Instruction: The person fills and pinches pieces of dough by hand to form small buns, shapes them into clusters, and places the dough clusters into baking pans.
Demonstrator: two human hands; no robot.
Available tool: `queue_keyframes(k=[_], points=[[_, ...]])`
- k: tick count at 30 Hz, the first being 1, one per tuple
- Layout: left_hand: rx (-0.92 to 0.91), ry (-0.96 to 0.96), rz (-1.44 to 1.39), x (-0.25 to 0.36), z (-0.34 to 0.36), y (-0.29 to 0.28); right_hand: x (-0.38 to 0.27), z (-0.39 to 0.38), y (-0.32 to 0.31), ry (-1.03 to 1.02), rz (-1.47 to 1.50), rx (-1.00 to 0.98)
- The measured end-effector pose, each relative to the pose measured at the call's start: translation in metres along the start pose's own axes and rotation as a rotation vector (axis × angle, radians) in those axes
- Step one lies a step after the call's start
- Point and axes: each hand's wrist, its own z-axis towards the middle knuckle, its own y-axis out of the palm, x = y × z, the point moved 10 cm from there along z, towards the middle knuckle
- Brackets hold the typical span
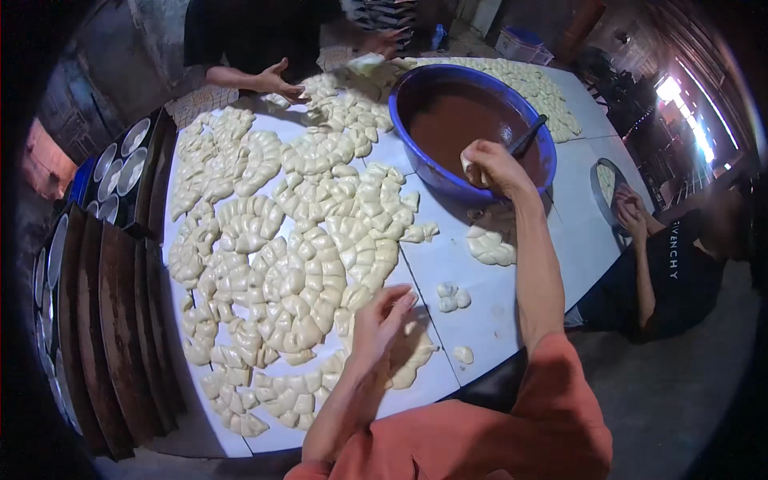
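Observation:
My right hand [498, 166] is closed over a blue basin [406, 144] of thick brown filling [456, 120]. A pale piece of dough [466, 163] shows at its fingertips, with brown beside it. My left hand [379, 320] hovers near the table's front, fingers apart, beside many cut pale dough pieces [300, 276] laid in curved rows. Part of a dough row [408, 362] lies in shadow next to my left wrist. A dark-handled tool [528, 134] leans on the basin's right rim. Right of the dough rows sit a few loose dough balls [453, 297].
Across the table, a person's hands [280, 82] reach over the dough. Another person [664, 272] sits at the right with a round pan [602, 188]. Stacked trays with round tins [116, 336] stand against the left edge. More dough [520, 80] lies behind the basin.

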Motion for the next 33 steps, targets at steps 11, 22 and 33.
queue_keyframes(k=[11,22,33], points=[[-0.114,-0.119,-0.84,0.015,0.017,0.055,0.016,-0.137,0.14,-0.004,0.953,0.008],[0.301,0.02,-0.462,-0.036,-0.027,-0.041,-0.006,-0.214,0.213,-0.476,-0.149,0.28],[0.117,-0.127,-0.174,0.001,-0.035,-0.056,0.034,-0.212,0.234,-0.135,0.495,-0.031]])
